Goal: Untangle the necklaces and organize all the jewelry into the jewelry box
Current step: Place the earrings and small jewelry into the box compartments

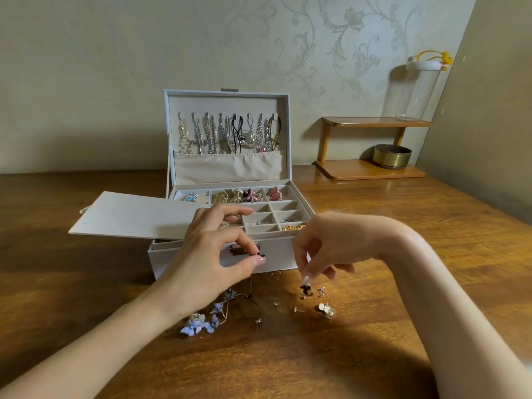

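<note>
Before the jewelry box (280,254), left hand (213,250) pinches a dark piece (260,254), right hand (326,249) a dark earring (305,288).

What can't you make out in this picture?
Head view only:
- The dark bit pinched by the left hand: too small to identify.
- The box's clasp: partly behind that hand.
- The necklaces' lower ends: hidden in the lid pocket.
- The studs on the table: too small to tell apart.
- The earring the right hand pinches: blurred detail.
</note>
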Available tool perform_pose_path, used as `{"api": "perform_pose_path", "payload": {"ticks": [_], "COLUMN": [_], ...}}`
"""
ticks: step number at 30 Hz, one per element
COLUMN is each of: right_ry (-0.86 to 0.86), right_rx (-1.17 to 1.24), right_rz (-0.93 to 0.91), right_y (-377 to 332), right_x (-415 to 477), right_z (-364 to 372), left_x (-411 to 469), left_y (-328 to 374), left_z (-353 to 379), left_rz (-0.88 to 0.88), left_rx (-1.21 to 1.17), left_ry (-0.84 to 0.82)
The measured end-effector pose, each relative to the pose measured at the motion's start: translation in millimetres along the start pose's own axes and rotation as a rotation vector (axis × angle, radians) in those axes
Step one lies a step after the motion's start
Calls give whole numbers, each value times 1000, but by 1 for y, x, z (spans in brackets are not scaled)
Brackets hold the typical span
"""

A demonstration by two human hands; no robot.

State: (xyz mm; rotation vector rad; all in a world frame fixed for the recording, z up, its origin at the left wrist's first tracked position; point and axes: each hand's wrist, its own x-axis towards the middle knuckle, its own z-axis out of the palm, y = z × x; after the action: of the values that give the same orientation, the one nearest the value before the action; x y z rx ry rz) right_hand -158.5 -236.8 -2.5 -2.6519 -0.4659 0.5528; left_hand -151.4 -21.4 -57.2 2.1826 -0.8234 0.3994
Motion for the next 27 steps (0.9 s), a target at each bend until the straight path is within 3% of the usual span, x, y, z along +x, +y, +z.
{"api": "perform_pose_path", "payload": {"ticks": [8, 11, 15, 27], "right_ry": [391, 630, 872, 1053], "right_rx": [357, 548, 606, 674], "right_rz": [-168, -158, -88, -72], "right_y": [12, 18, 29, 47], "right_x": [-3, 10, 28, 57], "right_z": [-12, -10, -7, 0], "left_x": [35, 70, 109, 134], "left_y": [10, 16, 13, -17], "left_z": [-21, -24, -9, 28], "left_rz": [-11, 25, 31, -80], "left_rx": [-48, -17, 28, 150], "left_ry": [6, 33, 86, 6]}}
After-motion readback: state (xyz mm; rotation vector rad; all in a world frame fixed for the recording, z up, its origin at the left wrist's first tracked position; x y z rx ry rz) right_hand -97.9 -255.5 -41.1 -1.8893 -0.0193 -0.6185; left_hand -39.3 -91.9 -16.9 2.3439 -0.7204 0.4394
